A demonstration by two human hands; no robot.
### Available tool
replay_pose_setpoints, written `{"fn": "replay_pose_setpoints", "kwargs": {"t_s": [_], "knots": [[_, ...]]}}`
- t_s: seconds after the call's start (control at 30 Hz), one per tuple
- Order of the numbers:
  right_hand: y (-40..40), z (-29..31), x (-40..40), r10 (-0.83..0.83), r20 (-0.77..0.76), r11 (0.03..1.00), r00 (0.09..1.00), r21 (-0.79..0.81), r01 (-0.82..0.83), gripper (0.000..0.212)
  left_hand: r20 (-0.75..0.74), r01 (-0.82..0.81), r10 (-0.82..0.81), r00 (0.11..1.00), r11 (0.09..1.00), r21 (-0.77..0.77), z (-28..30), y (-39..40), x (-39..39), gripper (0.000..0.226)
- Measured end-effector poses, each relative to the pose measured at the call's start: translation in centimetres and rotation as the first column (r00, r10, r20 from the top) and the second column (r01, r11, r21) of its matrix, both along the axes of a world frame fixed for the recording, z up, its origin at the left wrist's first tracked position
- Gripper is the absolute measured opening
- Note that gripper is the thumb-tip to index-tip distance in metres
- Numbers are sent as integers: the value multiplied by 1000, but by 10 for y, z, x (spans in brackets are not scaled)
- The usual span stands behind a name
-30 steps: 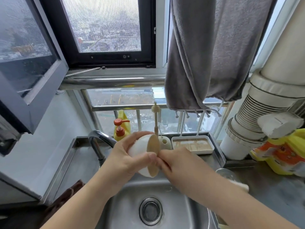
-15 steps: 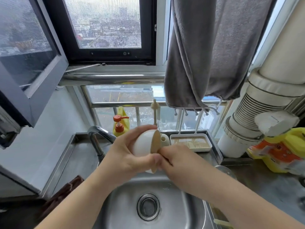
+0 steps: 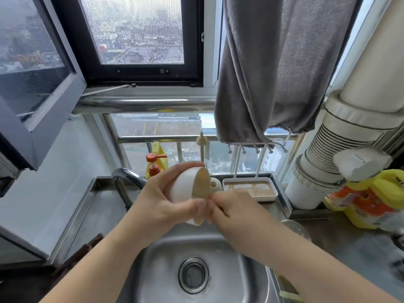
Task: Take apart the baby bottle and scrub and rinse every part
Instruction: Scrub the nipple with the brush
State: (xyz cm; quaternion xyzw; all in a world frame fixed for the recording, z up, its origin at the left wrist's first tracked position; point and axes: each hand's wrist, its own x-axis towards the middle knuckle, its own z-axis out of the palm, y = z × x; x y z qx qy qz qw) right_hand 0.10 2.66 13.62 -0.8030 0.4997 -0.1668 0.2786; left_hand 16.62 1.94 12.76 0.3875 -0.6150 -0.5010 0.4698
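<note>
- Our left hand grips the white bottle cap above the sink, thumb under it and fingers curled over its top.
- The cap lies on its side, its tan open mouth facing our right hand.
- The right hand's fingers meet the cap's lower rim; we cannot tell whether they pinch it.
- Behind the sink stand the faucet, a soap bottle, a small brush and a drying tray.
- A grey towel hangs above the sink.

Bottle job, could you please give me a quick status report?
Left hand grips the white bottle part over the sink. Right hand pinches its tan rim. Nothing in the way; tap not running.
</note>
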Motion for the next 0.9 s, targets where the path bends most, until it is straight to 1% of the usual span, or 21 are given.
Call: {"fn": "replay_pose_setpoints", "kwargs": {"t_s": [0.03, 0.07, 0.1, 0.17, 0.2, 0.23, 0.27, 0.3, 0.33, 0.37, 0.4, 0.43, 0.47, 0.5, 0.57, 0.67, 0.73, 0.77, 0.83, 0.87, 0.9], "knots": [[-1, 1, -1, 37, -32, 999, 999, -20, -37, 27, 10, 8, -8, 1000, 1000, 4, 0, 0, -1, 55], [-2, 4, -2, 72, -98, 996, 993, -42, -77, 26, 34, 19, -20, 999, 1000, 9, -1, 0, -1, 55], [-3, 7, -5, 102, -207, 991, 973, -68, -118, 26, 56, 36, -37, 998, 999, 19, -3, 0, -1, 56], [-7, 11, -12, 142, -424, 965, 895, -143, -220, 22, 90, 77, -80, 993, 996, 36, -5, 1, 0, 55], [-7, 11, -16, 145, -492, 956, 858, -153, -250, 19, 103, 86, -90, 991, 995, 43, -6, 1, 2, 55], [-7, 11, -19, 140, -524, 956, 840, -150, -253, 19, 105, 81, -85, 991, 996, 48, -7, 1, 4, 55], [-7, 10, -21, 115, -491, 971, 864, -128, -202, 26, 100, 63, -68, 993, 997, 51, -6, 0, 6, 55], [-7, 8, -23, 76, -394, 990, 916, -76, -115, 36, 96, 43, -48, 994, 998, 51, -5, 0, 7, 54], [-6, 7, -21, 22, -265, 1000, 964, -10, -25, 42, 97, 29, -34, 995, 999, 44, -4, -1, 7, 54], [-3, 5, -17, -19, -161, 999, 987, 37, 26, 44, 95, 24, -27, 995, 999, 33, -5, -2, 5, 54], [-1, 3, -11, -44, -104, 996, 994, 69, 51, 41, 92, 23, -25, 995, 1000, 21, -5, -2, 3, 54], [1, 2, -6, -44, -78, 995, 996, 91, 51, 37, 89, 22, -23, 996, 1000, 11, -6, -2, 1, 55], [2, 2, -1, -19, -75, 995, 997, 94, 26, 33, 84, 17, -17, 996, 1000, 6, -6, -3, -1, 55], [2, 1, 1, 20, -108, 997, 994, 76, -12, 27, 81, 14, -14, 997, 1000, 4, -7, -3, -3, 55], [-3, 5, -2, 104, -260, 994, 960, 17, -103, 19, 77, 35, -36, 996, 999, 16, -10, -2, -4, 54], [-10, 4, -12, 193, -513, 967, 837, -43, -249, 9, 102, 106, -113, 988, 992, 73, -15, -3, -3, 54], [-10, 3, -20, 220, -596, 954, 772, -32, -297, 9, 131, 103, -115, 985, 990, 101, -19, -3, 1, 53], [-9, 4, -23, 215, -592, 961, 777, -13, -276, 12, 145, 82, -96, 985, 991, 101, -20, -4, 2, 54], [-7, 3, -24, 122, -478, 992, 870, 39, -118, 25, 144, 42, -56, 988, 995, 93, -23, -6, -1, 54], [-7, 1, -22, 67, -412, 997, 909, 71, -41, 27, 128, 24, -35, 991, 996, 92, -25, -7, -5, 53], [-6, -5, -16, 39, -381, 996, 924, 92, -5, 24, 112, 11, -21, 994, 996, 91, -27, -8, -9, 53]]}}
